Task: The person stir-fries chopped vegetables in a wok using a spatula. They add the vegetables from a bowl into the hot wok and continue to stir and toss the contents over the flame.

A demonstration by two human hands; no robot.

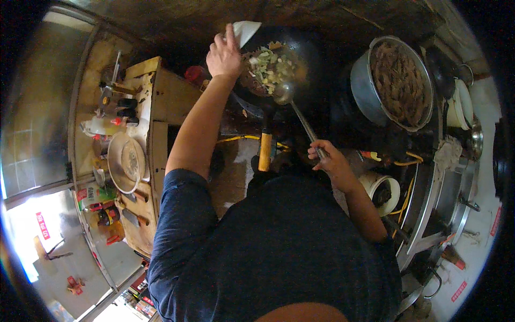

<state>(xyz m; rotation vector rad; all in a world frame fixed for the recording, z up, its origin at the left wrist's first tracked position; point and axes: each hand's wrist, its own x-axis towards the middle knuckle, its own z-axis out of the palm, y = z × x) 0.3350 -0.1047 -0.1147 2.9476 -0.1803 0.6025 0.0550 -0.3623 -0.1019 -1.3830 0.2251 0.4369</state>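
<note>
My left hand grips a white bowl or dish, tilted over the left side of a dark wok. Chopped green and pale vegetables lie in the wok, with darker pieces beneath them. My right hand is closed around the handle of a metal ladle; the ladle's bowl rests at the near edge of the food. The wok's wooden handle grip points towards me, between my forearms. What is inside the white dish is hidden.
A large metal pot full of brown pieces stands right of the wok. Below it is a white bucket beside a yellow hose. On the left counter are a large clear bowl, bottles and a cleaver. A metal sink unit is at right.
</note>
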